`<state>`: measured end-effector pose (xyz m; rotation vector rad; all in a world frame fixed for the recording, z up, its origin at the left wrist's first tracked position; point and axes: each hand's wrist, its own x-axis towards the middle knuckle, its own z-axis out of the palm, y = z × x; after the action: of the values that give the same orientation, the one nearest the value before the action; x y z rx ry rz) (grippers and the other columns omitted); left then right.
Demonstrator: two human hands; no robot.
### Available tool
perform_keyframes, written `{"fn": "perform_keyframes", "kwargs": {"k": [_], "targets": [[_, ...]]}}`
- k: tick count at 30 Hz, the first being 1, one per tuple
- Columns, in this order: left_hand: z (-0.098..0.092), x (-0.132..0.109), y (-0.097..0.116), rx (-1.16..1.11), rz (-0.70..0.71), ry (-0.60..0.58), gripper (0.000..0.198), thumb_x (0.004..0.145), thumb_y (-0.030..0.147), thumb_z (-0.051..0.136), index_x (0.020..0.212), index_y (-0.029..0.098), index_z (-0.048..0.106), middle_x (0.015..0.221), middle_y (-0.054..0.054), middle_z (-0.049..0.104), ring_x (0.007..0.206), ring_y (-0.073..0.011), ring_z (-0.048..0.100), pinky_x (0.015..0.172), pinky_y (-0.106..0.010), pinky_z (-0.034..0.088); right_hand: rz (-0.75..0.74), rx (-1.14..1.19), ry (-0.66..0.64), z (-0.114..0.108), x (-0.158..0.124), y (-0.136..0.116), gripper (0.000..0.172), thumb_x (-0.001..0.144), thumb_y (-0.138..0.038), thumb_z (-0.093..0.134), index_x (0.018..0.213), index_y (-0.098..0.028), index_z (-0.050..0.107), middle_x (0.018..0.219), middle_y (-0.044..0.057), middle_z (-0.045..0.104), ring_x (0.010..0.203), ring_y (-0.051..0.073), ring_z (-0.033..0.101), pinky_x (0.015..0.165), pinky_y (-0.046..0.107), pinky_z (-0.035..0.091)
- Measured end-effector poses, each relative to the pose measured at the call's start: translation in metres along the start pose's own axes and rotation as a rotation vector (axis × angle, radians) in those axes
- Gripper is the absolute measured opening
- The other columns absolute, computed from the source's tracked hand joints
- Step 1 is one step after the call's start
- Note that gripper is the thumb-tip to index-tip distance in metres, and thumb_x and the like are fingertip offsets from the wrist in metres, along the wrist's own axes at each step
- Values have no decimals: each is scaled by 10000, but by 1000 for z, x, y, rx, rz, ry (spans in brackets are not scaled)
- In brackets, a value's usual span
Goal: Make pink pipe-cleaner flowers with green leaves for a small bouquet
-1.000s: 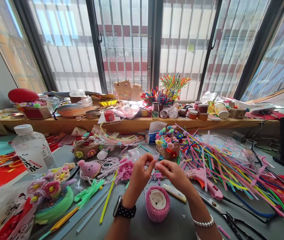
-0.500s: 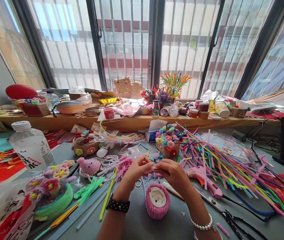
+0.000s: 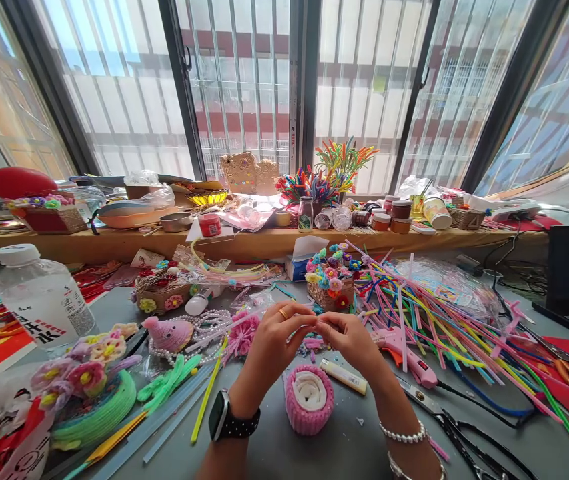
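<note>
My left hand (image 3: 281,337), with a ring and a dark watch strap at the wrist, has its thumb and fingers pinched together above the table. My right hand (image 3: 344,340), a beaded bracelet on its wrist, pinches from the other side, so the fingertips of both hands meet. Whatever lies between them is too small or hidden to make out. Just below stands a pink fuzzy round cup-like piece (image 3: 309,420) with a white roll (image 3: 309,390) inside. A pale yellow lighter-like stick (image 3: 343,377) lies beside it, under my right wrist. Behind the left hand sits a pink pompom flower (image 3: 242,335).
A pink glue gun (image 3: 409,360) and scissors (image 3: 427,403) lie to the right, before a heap of pipe cleaners (image 3: 429,320). On the left are glue sticks (image 3: 177,417), a green flower basket (image 3: 99,407) and a water bottle (image 3: 41,300). A flower basket (image 3: 331,290) stands behind my hands.
The view has shifted slightly right. My left hand has turned, showing its back, ring and watch face. The fingertips still meet; a lilac strand and metal ring seen below them are now mostly hidden.
</note>
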<state>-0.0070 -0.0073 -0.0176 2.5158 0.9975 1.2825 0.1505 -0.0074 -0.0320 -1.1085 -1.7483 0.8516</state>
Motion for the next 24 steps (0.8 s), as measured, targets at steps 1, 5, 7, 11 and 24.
{"fn": "perform_keyframes", "kwargs": {"k": [1, 5, 7, 11, 24], "targets": [[0, 0, -1, -19, -19, 5, 163, 771, 209, 488, 872, 228, 615, 899, -48, 623, 878, -179, 534, 797, -332, 405, -1, 11, -3, -1, 0, 0, 305, 752, -391, 473, 723, -130, 629, 493, -16, 476, 453, 85, 392, 418, 194, 292], [1, -1, -2, -162, -142, 37, 251, 759, 202, 505, 1007, 216, 535, 907, -42, 635, 835, -158, 574, 768, -298, 430, -2, 102, -14, -1, -2, -4, 297, 752, -389, 477, 724, -136, 630, 502, -25, 448, 463, 81, 376, 428, 194, 285], [1, -1, -1, -251, -202, 48, 252, 754, 217, 511, 1006, 208, 514, 867, -30, 649, 810, -154, 588, 765, -298, 435, 3, 156, -7, -1, -3, -6, 288, 746, -386, 487, 740, -136, 630, 513, -27, 445, 468, 80, 375, 430, 194, 287], [3, 1, 0, -490, -321, 85, 205, 735, 243, 532, 926, 173, 498, 815, -36, 640, 787, -156, 594, 728, -294, 458, 11, 192, 32, 2, -4, -11, 282, 736, -384, 506, 749, -132, 632, 532, -23, 450, 482, 81, 381, 433, 192, 290], [8, 3, -2, -635, -466, 172, 191, 675, 272, 581, 807, 160, 501, 745, -10, 561, 702, -131, 547, 633, -244, 446, 2, 201, 35, 7, -3, -10, 322, 736, -429, 492, 725, -134, 621, 522, -23, 422, 476, 79, 364, 422, 194, 286]]}}
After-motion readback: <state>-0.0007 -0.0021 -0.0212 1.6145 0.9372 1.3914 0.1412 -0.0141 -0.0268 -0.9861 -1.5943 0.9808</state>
